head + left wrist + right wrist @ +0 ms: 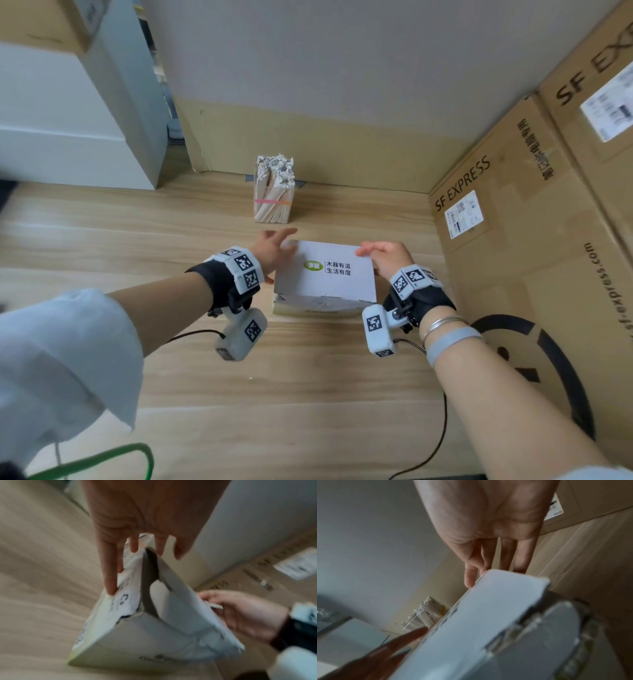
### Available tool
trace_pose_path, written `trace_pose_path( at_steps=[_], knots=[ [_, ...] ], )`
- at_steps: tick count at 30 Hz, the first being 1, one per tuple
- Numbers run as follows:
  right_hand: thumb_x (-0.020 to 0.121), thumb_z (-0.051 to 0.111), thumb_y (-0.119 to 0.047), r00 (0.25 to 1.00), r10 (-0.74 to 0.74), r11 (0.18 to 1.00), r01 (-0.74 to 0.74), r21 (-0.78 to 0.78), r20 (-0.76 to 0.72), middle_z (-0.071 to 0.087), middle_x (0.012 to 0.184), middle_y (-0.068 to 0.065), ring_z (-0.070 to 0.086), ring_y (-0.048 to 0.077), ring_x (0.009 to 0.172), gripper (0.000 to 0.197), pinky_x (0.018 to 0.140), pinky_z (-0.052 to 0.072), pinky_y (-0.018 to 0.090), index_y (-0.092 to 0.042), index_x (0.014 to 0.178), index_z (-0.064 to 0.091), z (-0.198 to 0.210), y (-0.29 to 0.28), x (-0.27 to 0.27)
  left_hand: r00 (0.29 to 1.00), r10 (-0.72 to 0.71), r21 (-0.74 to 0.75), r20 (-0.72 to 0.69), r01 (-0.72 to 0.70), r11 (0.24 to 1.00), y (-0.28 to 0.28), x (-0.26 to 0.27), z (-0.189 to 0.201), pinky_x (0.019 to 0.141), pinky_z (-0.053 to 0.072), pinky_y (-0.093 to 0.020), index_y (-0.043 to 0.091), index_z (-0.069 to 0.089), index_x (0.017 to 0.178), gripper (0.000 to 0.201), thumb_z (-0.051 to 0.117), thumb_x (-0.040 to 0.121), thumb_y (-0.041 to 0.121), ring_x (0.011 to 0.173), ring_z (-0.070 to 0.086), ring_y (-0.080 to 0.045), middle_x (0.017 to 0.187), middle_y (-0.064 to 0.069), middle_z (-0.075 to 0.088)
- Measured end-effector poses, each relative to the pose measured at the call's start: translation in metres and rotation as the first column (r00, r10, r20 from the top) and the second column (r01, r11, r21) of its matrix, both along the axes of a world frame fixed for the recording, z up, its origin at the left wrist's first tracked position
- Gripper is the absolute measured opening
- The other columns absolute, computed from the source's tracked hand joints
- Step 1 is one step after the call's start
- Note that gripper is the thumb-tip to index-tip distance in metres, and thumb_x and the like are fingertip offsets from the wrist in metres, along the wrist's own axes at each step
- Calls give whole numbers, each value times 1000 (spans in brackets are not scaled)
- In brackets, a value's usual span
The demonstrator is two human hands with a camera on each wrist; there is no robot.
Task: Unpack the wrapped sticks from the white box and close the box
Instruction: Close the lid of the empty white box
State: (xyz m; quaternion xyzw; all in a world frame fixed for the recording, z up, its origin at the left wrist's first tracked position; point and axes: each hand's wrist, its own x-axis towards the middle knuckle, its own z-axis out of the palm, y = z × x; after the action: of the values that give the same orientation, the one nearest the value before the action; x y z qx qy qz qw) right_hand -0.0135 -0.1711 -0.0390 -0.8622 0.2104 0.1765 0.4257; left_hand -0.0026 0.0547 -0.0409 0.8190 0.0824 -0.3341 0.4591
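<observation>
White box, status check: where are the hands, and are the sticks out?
Left hand open, fingers flat on white box. Right hand pinching lid edge, lid not fully down. Sticks out, bundled upright by wall. Nothing in the way.

Looks like storeroom or office back corner used for parcels. Light wood-plank floor (308, 394); plain grey wall (308, 51) with tan strip along base. Stack of large brown cardboard shipping cartons (534, 212) printed "SF EXPRESS", white courier labels stuck on, at right. White cabinet (78, 137) at left, another brown carton on top.
</observation>
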Motion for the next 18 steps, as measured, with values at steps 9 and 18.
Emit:
trace_pose_path(
  at_steps=[9,18],
  knots=[
    [92,47,-13,995,93,981,-87,-172,27,68,87,8,39,12,47,24,42,29,22,-28,83,65,5,9,-2,805,-585,416,95,502,758,-9,-15,-16,110,34,-53,54,15,141,101,78,63,42,134,27,-45,152,-8,-3],
    [86,62,-15,986,144,977,-128,-170,86,61,121,7,56,22,110,9,82,35,19,-17,94,65,-6,8,-5,896,-403,310,188,335,890,-9,-15,-30,120,18,-40,34,20,147,88,69,75,48,142,17,-38,157,-12,-3]
  ],
)
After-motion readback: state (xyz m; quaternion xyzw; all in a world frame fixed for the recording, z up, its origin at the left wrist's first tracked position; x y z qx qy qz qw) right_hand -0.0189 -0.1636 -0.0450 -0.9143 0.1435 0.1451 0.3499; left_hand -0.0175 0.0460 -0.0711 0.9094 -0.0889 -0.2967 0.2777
